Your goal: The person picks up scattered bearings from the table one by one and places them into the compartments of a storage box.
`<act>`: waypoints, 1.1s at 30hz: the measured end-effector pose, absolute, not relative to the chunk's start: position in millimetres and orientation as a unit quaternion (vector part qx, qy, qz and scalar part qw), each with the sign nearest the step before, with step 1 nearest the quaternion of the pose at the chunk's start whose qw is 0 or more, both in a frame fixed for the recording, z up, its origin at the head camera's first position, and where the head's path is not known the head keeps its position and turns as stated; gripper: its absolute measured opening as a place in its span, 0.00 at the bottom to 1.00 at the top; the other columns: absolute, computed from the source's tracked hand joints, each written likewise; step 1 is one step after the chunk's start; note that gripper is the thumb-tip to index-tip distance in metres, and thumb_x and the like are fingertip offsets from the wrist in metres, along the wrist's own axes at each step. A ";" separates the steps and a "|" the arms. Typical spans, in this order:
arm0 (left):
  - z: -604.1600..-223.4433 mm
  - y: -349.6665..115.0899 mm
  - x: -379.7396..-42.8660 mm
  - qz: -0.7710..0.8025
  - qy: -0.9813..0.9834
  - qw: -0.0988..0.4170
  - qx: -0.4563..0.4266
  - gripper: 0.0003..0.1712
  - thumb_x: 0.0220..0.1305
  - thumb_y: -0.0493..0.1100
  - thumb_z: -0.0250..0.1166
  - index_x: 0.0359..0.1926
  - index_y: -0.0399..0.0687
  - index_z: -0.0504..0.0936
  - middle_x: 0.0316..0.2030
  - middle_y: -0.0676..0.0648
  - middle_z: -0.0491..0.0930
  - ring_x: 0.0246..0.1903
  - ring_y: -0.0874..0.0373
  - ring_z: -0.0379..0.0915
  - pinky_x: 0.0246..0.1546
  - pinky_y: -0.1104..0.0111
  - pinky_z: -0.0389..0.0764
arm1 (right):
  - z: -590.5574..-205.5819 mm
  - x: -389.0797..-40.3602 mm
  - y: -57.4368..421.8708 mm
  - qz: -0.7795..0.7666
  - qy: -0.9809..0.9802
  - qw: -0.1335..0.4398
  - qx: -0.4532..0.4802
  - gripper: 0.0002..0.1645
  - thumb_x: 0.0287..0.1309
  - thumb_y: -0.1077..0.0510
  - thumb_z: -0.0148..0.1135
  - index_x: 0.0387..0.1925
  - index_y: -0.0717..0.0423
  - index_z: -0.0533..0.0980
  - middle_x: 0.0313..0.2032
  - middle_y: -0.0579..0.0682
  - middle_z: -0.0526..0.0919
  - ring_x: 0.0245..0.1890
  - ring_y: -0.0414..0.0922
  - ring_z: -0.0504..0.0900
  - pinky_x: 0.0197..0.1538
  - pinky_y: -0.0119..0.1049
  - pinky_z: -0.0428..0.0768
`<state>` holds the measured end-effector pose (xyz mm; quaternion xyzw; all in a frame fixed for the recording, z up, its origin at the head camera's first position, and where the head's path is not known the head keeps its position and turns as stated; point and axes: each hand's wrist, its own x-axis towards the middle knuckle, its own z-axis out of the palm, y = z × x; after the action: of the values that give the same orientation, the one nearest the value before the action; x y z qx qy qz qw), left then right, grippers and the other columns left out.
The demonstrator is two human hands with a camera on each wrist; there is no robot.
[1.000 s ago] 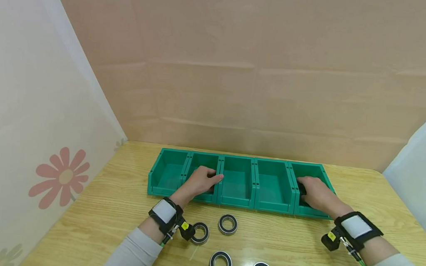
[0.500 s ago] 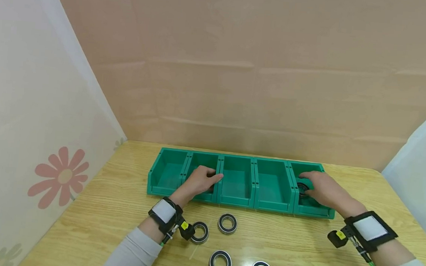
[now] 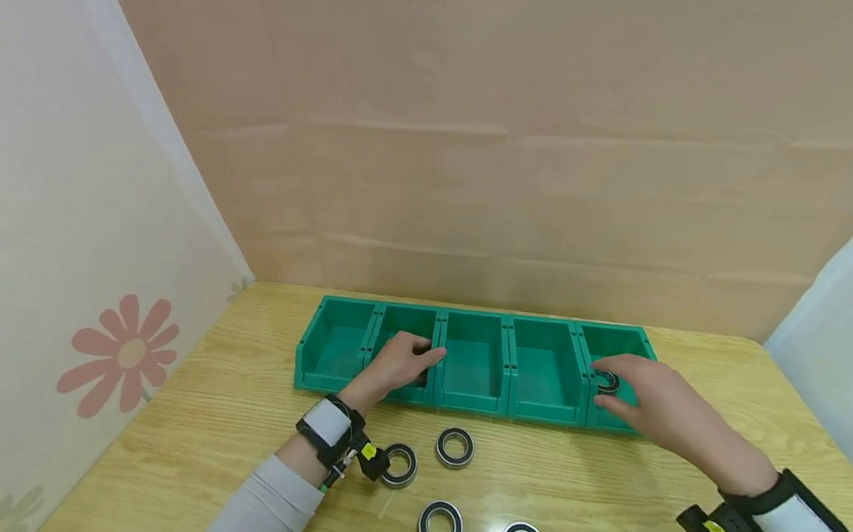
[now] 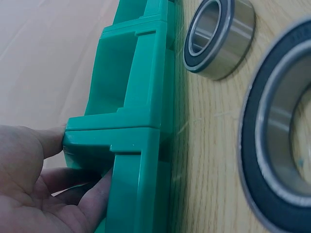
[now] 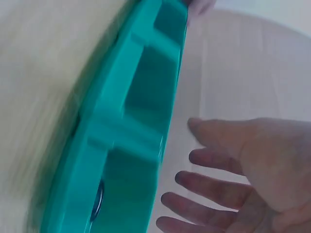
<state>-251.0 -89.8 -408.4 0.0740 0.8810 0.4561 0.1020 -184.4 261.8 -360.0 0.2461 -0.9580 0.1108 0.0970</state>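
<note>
My left hand (image 3: 401,361) reaches into the second bin from the left of a row of green plastic bins (image 3: 472,403). Its thumb lies at the bin's divider; in the left wrist view the fingers (image 4: 92,199) bend down inside, and whether they hold anything is hidden. My right hand (image 3: 664,402) hovers over the front of the rightmost bin, thumb and fingers apart. Through that gap shows a ball bearing (image 3: 609,383) in the bin. In the right wrist view the right hand (image 5: 243,179) is spread, apart from the bearing (image 5: 98,200).
Several ball bearings lie on the wooden table (image 3: 231,451) before the bins: one (image 3: 455,448) near the middle bin, one (image 3: 400,466) by the left wrist camera, and others (image 3: 440,528) closer to me. A brown paper backdrop (image 3: 508,181) stands behind.
My right hand has let go of the bearing in the rightmost bin, opened, and drawn back toward me. The left hand and the table bearings have stayed put.
</note>
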 end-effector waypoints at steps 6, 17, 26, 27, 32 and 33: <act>-409.1 -89.5 -251.9 0.455 0.882 0.105 0.068 0.32 0.72 0.55 0.58 0.68 0.39 0.72 0.67 0.38 0.71 0.66 0.42 0.68 0.62 0.49 0.75 | -366.9 -153.9 239.4 0.120 -0.938 0.130 0.300 0.25 0.52 0.51 0.74 0.52 0.51 0.82 0.51 0.49 0.85 0.53 0.54 0.83 0.51 0.52 0.83; -409.7 -89.8 -252.2 0.460 0.879 0.103 0.075 0.31 0.73 0.55 0.58 0.67 0.39 0.72 0.67 0.39 0.72 0.64 0.44 0.71 0.60 0.51 0.76 | -385.4 -112.5 208.9 0.133 -0.916 0.040 0.375 0.31 0.56 0.34 0.67 0.60 0.36 0.77 0.59 0.41 0.80 0.56 0.46 0.81 0.51 0.46 0.84; -408.9 -90.2 -252.6 0.457 0.880 0.102 0.079 0.31 0.73 0.55 0.57 0.68 0.40 0.72 0.64 0.39 0.74 0.59 0.45 0.73 0.55 0.55 0.78 | -409.0 -96.4 195.4 0.177 -0.868 -0.063 0.460 0.34 0.62 0.32 0.58 0.68 0.33 0.69 0.64 0.44 0.75 0.60 0.48 0.77 0.50 0.37 0.84; -408.6 -90.3 -252.3 0.456 0.881 0.101 0.078 0.31 0.73 0.55 0.57 0.68 0.39 0.72 0.65 0.39 0.73 0.61 0.45 0.73 0.56 0.54 0.78 | -411.7 -96.3 193.5 0.177 -0.860 -0.055 0.475 0.35 0.62 0.33 0.58 0.68 0.34 0.69 0.64 0.45 0.75 0.60 0.48 0.78 0.50 0.37 0.84; -408.2 -89.8 -251.6 0.456 0.881 0.103 0.077 0.31 0.73 0.55 0.57 0.68 0.39 0.72 0.65 0.38 0.74 0.60 0.46 0.73 0.56 0.54 0.78 | -419.8 -97.2 184.9 0.175 -0.839 -0.065 0.512 0.31 0.63 0.37 0.60 0.67 0.32 0.70 0.64 0.47 0.75 0.59 0.47 0.78 0.48 0.35 0.85; -408.2 -89.6 -251.7 0.455 0.881 0.102 0.077 0.31 0.73 0.55 0.57 0.67 0.39 0.72 0.64 0.39 0.74 0.59 0.46 0.74 0.55 0.55 0.78 | -420.6 -97.4 183.5 0.176 -0.836 -0.072 0.514 0.30 0.64 0.37 0.59 0.67 0.31 0.70 0.64 0.47 0.75 0.59 0.47 0.78 0.48 0.34 0.85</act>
<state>-251.7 -89.6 -408.2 0.0768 0.8811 0.4552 0.1023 -97.4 183.5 -420.6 0.5141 -0.8365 0.1758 -0.0717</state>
